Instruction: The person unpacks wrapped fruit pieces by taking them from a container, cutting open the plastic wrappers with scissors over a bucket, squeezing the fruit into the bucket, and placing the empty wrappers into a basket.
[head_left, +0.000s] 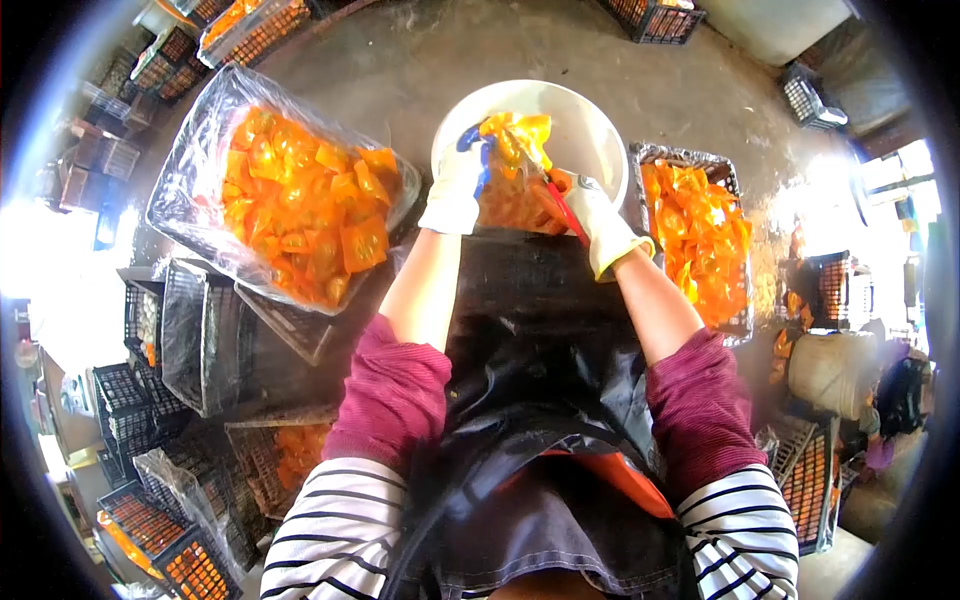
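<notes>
My left hand (458,188), in a white glove with blue on the fingers, grips a floppy, glossy orange-yellow peel-like piece (520,135) over a white round tub (608,150). My right hand (597,215), in a white glove with a yellow cuff, is closed around a red-handled tool (568,208). The tool's tip points at the held piece; its exact kind is hard to make out. Below both hands, more orange pieces (510,208) lie in the tub. Part of the tub's near side is hidden by my black apron (530,290).
To the left stands a plastic-lined crate (180,200) heaped with orange pieces (300,205). A dark crate (738,172) of similar pieces (690,235) is close on the right. Stacked black crates (190,330) stand at lower left, and a pale barrel (830,375) at far right.
</notes>
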